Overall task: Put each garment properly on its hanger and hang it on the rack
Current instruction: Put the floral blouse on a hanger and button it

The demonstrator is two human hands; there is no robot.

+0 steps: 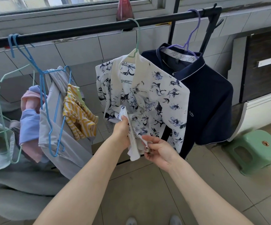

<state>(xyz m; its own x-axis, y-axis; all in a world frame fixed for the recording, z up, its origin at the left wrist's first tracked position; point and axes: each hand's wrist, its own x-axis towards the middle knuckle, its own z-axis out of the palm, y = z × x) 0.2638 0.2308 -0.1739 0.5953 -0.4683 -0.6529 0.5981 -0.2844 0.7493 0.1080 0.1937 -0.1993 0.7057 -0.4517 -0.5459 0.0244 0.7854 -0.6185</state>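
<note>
- Hanging near the rack [82, 32] bar's right end, the floral jacket [149, 98] is gripped by the left hand [121, 129].
- The zipper pull [146, 149], apparently, is pinched by the right hand [160, 151].
- Both zipper edges should be aligned first.

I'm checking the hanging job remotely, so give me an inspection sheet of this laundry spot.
Surface: tiled floor.
Job's things: floral jacket on green hanger, navy polo on purple hanger, both on black rack bar.
Clutter: blue hangers with crumpled garments, left.
Hands: left hand grips jacket's zipper edge; right hand pinches zipper pull.
Cables: nothing seen.
Surroundings: window, red vase, green stool.
</note>
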